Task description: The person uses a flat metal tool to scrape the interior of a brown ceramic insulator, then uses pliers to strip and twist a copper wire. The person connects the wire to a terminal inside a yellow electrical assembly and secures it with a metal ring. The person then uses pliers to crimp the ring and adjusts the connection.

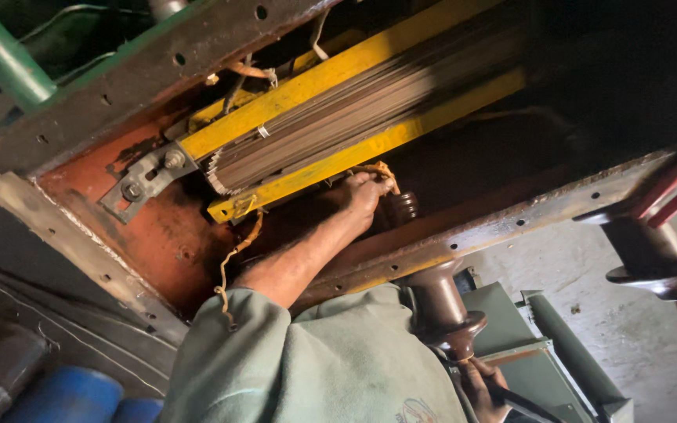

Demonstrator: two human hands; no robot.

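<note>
My left hand (366, 190) frame centre, fingers curled on tan cord (378, 168) under yellow clamp bar (370, 147). My right hand (479, 384) bottom, closed around dark tool handle (530, 406) beside brown bushing (440, 309).

Frayed orange-brown cord (376, 169) under the lower yellow bar (354, 157), dark brown bushing (403, 207) just beside.

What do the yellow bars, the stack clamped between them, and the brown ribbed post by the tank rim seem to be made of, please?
Yellow bars: likely painted steel, chipped edges. Stack: thin grey metal sheets, edges showing as fine lines. Ribbed post: probably glazed ceramic, glossy brown. Tank rim: rusted steel.
</note>
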